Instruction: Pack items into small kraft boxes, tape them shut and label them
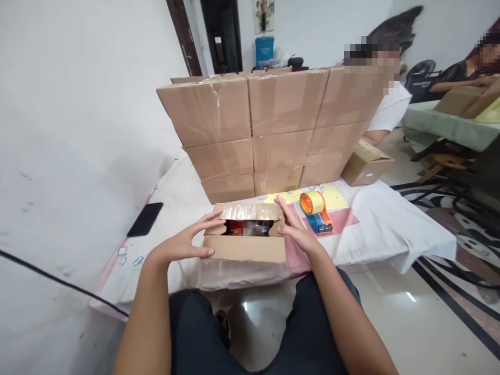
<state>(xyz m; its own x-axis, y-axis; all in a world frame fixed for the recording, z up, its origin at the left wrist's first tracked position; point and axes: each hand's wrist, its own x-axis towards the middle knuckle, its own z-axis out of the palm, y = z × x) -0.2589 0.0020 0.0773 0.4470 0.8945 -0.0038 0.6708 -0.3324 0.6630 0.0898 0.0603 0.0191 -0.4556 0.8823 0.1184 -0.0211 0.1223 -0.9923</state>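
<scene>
A small cardboard box (245,250) lies on the cloth-covered table in front of me, its top partly uncovered. Its back flap, with clear tape on it, stands up, and small side flaps fold inward. Through the gap show a red package (235,227) and something in clear plastic; their kinds I cannot make out. My left hand (187,239) grips the box's left end, thumb at the front edge and fingers on the left and back flaps. At the right end, my right hand (299,232) holds the box with its thumb on the side flap and fingers along the back corner.
Right of the box stands an orange and blue tape dispenser (317,211) with a yellowish roll. A wall of stacked cardboard boxes (281,130) rises behind. A black phone (145,220) lies at left. Another box (367,164) stands beside a person in white (390,109) across the table.
</scene>
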